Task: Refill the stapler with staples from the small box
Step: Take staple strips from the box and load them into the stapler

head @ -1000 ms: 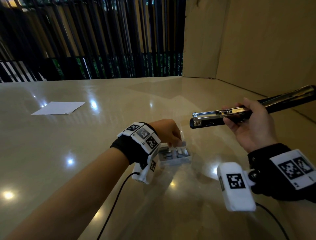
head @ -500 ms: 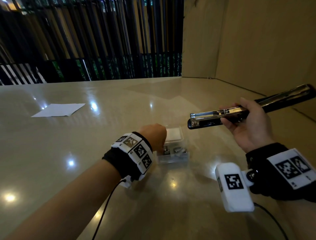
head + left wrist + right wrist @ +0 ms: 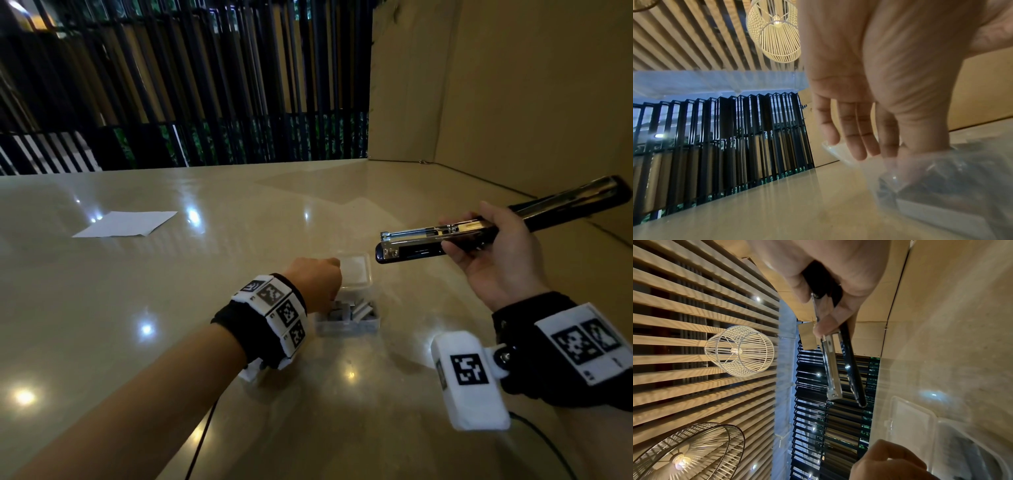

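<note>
Head view puts the small clear plastic box (image 3: 347, 317) at the centre of the polished beige stone table (image 3: 171, 308), its hinged lid (image 3: 354, 270) folded flat toward 12 o'clock. Inside lie grey metal staple strips (image 3: 356, 310), short ribbed bars lying at mixed angles. My left hand (image 3: 317, 282) is down over the box's 9 o'clock side, knuckles up. From the left wrist view three fingers (image 3: 851, 129) hang straight and close together outside the wall while the thumb side dips behind the cloudy plastic; whether it already pinches a strip I cannot tell.

My right hand (image 3: 496, 260) grips the black and chrome stapler (image 3: 435, 243) in the air, at about 2 o'clock from the box and well above it. Fingers curl under the glossy black base, thumb on top. The cover arm is swung right back toward 2 o'clock, so the shiny open metal channel (image 3: 428, 234) faces up, its long axis running from 3 to 9 o'clock, nose toward my left hand.

So a strip must travel up and to 2 o'clock, then lie parallel to that channel. The left hand is plainly nearer the staples. I judge the strips brittle and slippery, apt to snap if squeezed

A white paper sheet (image 3: 126, 224) lies well apart at 10 o'clock
</note>
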`<state>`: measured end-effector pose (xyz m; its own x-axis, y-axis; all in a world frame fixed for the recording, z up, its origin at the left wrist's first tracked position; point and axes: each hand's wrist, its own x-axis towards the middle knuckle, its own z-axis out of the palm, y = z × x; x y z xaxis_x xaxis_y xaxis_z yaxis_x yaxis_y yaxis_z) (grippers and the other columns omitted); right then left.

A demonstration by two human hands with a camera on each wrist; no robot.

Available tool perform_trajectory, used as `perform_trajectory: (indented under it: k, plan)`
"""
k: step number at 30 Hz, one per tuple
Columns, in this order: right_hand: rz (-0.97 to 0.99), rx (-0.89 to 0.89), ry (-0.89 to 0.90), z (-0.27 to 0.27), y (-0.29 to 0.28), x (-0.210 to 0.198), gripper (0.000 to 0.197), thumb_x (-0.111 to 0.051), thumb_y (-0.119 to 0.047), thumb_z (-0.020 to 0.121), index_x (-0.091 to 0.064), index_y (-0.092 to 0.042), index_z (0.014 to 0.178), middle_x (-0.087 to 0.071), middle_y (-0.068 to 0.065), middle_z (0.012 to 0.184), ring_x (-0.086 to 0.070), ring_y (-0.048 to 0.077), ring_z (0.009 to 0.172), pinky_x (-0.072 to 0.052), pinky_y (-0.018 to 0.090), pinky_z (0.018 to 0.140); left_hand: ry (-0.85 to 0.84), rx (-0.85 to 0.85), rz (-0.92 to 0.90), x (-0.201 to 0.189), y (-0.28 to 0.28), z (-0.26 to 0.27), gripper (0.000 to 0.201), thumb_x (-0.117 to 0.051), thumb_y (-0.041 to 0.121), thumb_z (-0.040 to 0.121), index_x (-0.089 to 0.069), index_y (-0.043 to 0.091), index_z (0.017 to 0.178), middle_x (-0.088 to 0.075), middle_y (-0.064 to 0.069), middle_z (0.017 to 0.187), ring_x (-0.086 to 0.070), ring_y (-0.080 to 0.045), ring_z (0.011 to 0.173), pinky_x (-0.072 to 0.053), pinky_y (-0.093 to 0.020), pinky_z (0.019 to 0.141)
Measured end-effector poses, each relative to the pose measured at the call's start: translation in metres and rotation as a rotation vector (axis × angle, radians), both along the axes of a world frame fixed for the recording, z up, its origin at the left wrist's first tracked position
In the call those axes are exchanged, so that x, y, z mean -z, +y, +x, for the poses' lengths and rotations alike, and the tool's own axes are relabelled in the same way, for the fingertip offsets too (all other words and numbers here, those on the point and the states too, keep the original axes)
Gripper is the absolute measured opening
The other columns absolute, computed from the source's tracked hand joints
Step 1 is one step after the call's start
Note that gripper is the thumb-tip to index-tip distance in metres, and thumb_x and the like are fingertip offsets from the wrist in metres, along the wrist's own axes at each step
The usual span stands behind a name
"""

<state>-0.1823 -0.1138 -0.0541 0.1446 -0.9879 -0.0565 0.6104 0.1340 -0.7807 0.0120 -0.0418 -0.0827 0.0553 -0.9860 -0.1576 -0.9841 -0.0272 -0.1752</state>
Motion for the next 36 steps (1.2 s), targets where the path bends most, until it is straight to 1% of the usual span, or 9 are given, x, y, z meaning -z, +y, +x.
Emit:
perform_trajectory:
  k: [5,9,12,15,20,23,26,31,36]
  plan:
    - [-0.005,-0.004,-0.009,-0.002,0.003,-0.002,0.02,-0.052,-0.021,0.092,-0.052,-0.011,0.074,-0.063,-0.003,0.049,-0.067,0.017,0.071,-0.05,0.019,0.044,-0.102,0.037,-0.009,0.001,0.001,-0.005,0.032,-0.058,0.022,0.085,-0.057,0.006,0.113,-0.051,-0.009,0.12,-0.057,-0.028,0.099,-0.046,-0.036,0.088]
    - [-0.016,-0.018,-0.003,-0.001,0.004,-0.003,0.021,-0.052,-0.021,0.092,-0.053,-0.01,0.074,-0.066,0.003,0.06,-0.068,0.017,0.071,-0.05,0.02,0.044,-0.024,0.029,-0.043,-0.004,0.003,0.0,0.03,-0.056,0.027,0.086,-0.061,0.011,0.111,-0.057,-0.006,0.118,-0.058,-0.025,0.1,-0.049,-0.037,0.089]
    - [-0.041,-0.035,-0.011,-0.001,0.004,-0.003,0.021,-0.052,-0.021,0.091,-0.054,-0.01,0.074,-0.067,0.006,0.065,-0.069,0.017,0.07,-0.05,0.02,0.043,0.196,-0.042,-0.146,-0.012,0.008,0.01,0.022,-0.059,0.026,0.084,-0.066,0.019,0.104,-0.065,-0.001,0.112,-0.06,-0.017,0.098,-0.05,-0.03,0.087]
    - [-0.087,-0.029,0.004,0.002,0.005,-0.002,0.021,-0.052,-0.018,0.091,-0.056,-0.008,0.074,-0.067,0.007,0.067,-0.067,0.017,0.067,-0.05,0.021,0.042,0.433,-0.088,-0.334,-0.024,0.013,0.014,0.019,-0.061,0.02,0.084,-0.066,0.014,0.101,-0.069,0.001,0.1,-0.062,-0.011,0.088,-0.05,-0.022,0.085]
    - [-0.13,-0.052,0.004,0.007,0.009,0.0,0.017,-0.052,-0.016,0.091,-0.057,-0.006,0.078,-0.07,0.005,0.067,-0.068,0.017,0.067,-0.051,0.021,0.042,0.749,-0.019,-0.642,-0.045,0.021,0.002,0.017,-0.062,0.009,0.082,-0.065,0.01,0.098,-0.057,0.02,0.078,-0.058,0.007,0.07,-0.046,-0.002,0.071]
    - [-0.14,-0.073,-0.015,0.008,0.013,-0.001,0.02,-0.051,-0.016,0.092,-0.057,-0.006,0.075,-0.07,0.003,0.064,-0.069,0.015,0.065,-0.051,0.02,0.042,0.878,0.083,-0.691,-0.053,0.025,-0.014,0.019,-0.063,0.003,0.08,-0.065,0.008,0.099,-0.062,0.015,0.083,-0.061,0.004,0.075,-0.049,-0.008,0.08]
    - [-0.153,-0.088,-0.036,0.008,0.016,-0.002,0.021,-0.05,-0.015,0.093,-0.055,-0.006,0.075,-0.071,0.003,0.064,-0.07,0.014,0.064,-0.051,0.02,0.042,0.897,0.151,-0.73,-0.057,0.028,-0.027,0.022,-0.064,0.001,0.078,-0.066,0.008,0.098,-0.064,0.012,0.084,-0.064,-0.006,0.079,-0.051,-0.015,0.084]
    - [-0.164,-0.102,-0.033,0.008,0.018,-0.002,0.02,-0.051,-0.015,0.093,-0.056,-0.005,0.077,-0.07,0.016,0.085,-0.069,0.019,0.075,-0.052,0.02,0.043,0.856,0.164,-0.797,-0.054,0.028,-0.03,0.022,-0.067,0.005,0.077,-0.065,0.013,0.097,-0.071,-0.002,0.094,-0.067,-0.012,0.087,-0.052,-0.017,0.084]
    - [-0.174,-0.056,-0.026,0.008,0.016,-0.002,0.021,-0.051,-0.014,0.092,-0.057,-0.006,0.074,-0.07,0.007,0.07,-0.069,0.019,0.073,-0.051,0.021,0.042,0.796,0.006,-0.719,-0.052,0.03,-0.014,0.019,-0.065,0.016,0.081,-0.068,0.011,0.099,-0.068,0.001,0.089,-0.062,-0.008,0.078,-0.05,-0.013,0.075]
